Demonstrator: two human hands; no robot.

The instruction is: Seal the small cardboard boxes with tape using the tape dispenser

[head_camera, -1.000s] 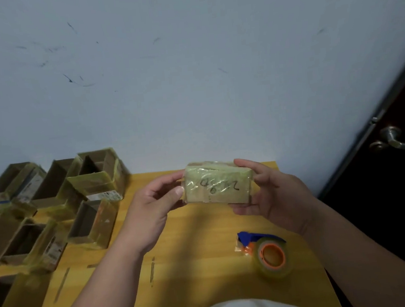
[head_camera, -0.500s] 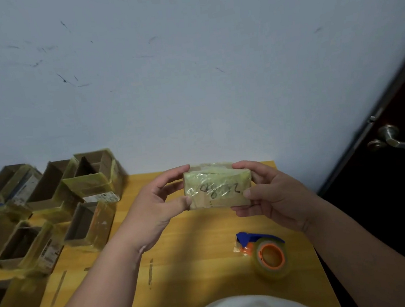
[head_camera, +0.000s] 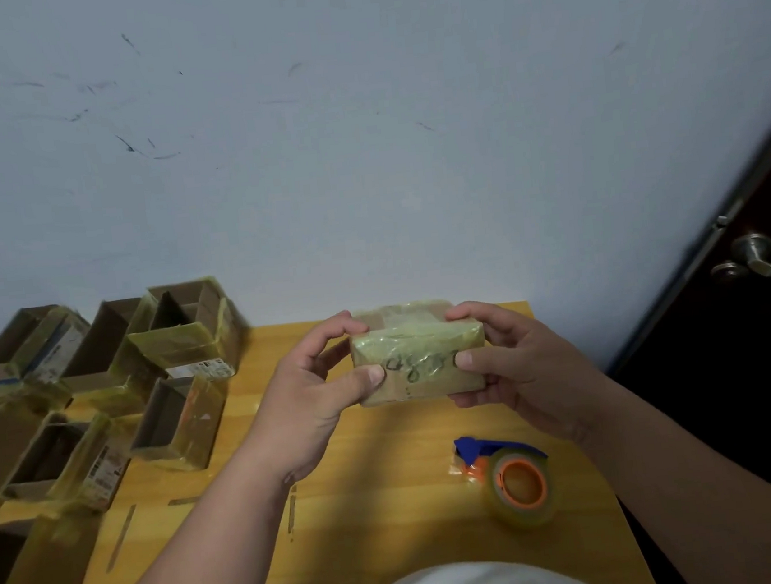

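Gripping a small brown cardboard box wrapped in glossy yellowish tape, the person holds it up off the table between both hands, above the far middle of the yellow wooden tabletop. The left hand takes the box's left end: its thumb presses the near face, and its curled fingers hook over the top far edge. The right hand mirrors it on the right end, thumb on the near face beside some dark handwriting and fingers curled over the top and under the bottom. The box sits level, its long side running left to right, with the written face turned toward the camera.

Lying on the table just below and nearer the person than the right hand is a roll of clear tape on an orange core in a blue-handled dispenser; neither hand touches it.

Along the left side of the table stands a cluster of open brown cardboard boxes with yellowish taped flaps, well apart from the held box. A pale wall rises behind the table, and a dark door with a metal lever handle stands at the right.
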